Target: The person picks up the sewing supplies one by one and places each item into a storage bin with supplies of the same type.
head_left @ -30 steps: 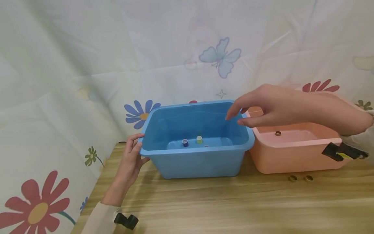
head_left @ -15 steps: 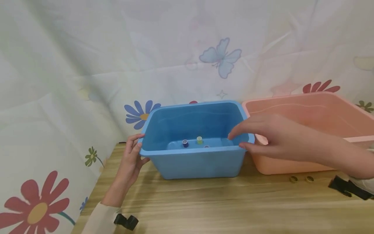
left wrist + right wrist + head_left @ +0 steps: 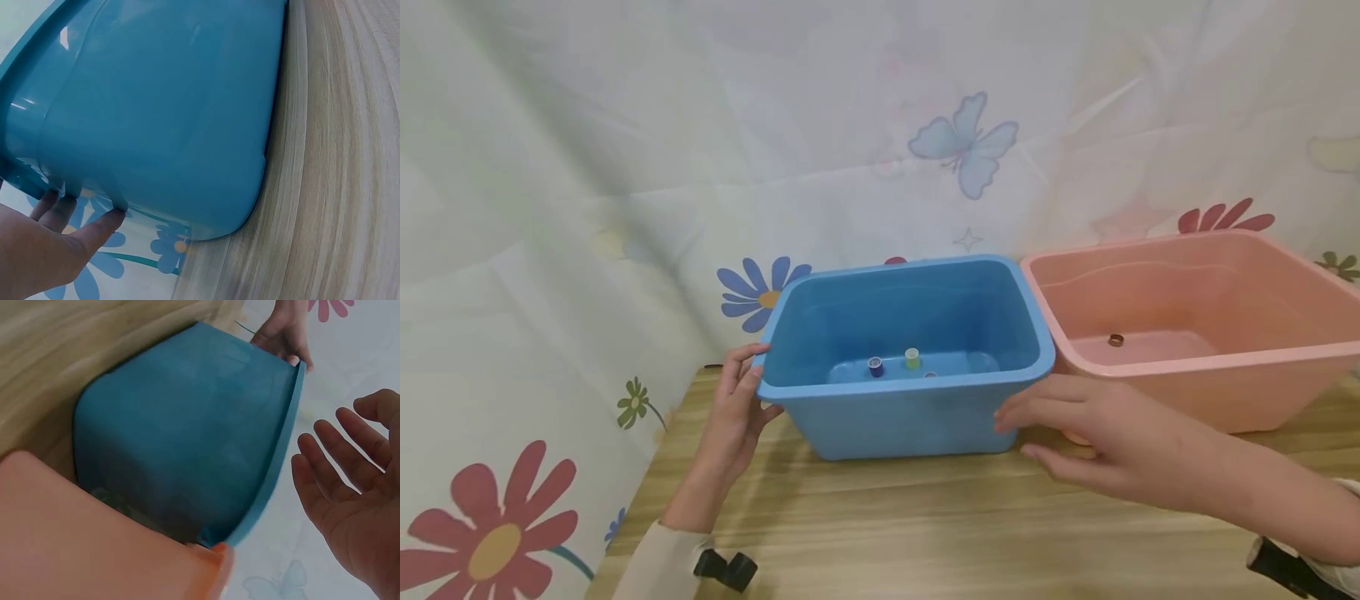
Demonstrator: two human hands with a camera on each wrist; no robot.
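My left hand (image 3: 735, 412) holds the left end of a blue plastic bin (image 3: 910, 421), some fingertips at its rim and others against the outer wall below. In the left wrist view, fingers (image 3: 94, 231) touch that wall. On the bin's floor stand a small dark purple cylinder (image 3: 876, 367) and a light green one (image 3: 912, 358), both with pale tops; a third small piece (image 3: 930, 375) barely shows over the front rim. My right hand (image 3: 1120, 442), fingers loosely bent and holding nothing, is in front of where the blue and pink bins meet.
Right of the blue bin, a pink bin (image 3: 1210, 392) stands close against it with one gold-coloured ring (image 3: 1116, 340) inside. Both stand on a wood-grain table (image 3: 880, 533). A flower-printed curtain (image 3: 850, 125) hangs behind and at the left.
My right hand has come down and toward me from above the bins' shared edge to in front of them. Two rings on the table are now hidden behind it. The left hand has not moved.
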